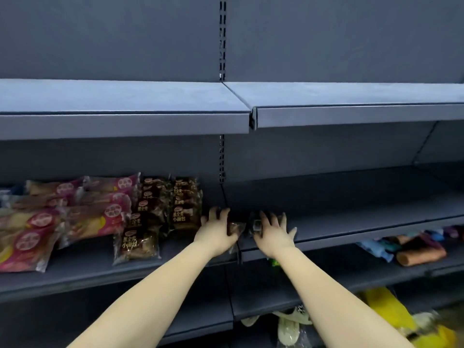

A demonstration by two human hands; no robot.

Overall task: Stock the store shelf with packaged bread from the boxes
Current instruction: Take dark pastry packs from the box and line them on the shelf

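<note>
Hands (217, 228) (272, 232) gripping dark bread packet (237, 227), long axis across shelf (339, 222).

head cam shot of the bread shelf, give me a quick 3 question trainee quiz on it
1. True or false: the shelf directly above the hands already holds bread.
2. Which packs lie nearest the left hand? A) dark brown packs B) pink packs C) yellow bags
3. Fill in: both hands press a dark pack down where two shelf boards ____.

Key: 1 false, the upper shelf shows nothing on it. 2 A. 3 meet; the right hand lies on its other side.
</note>
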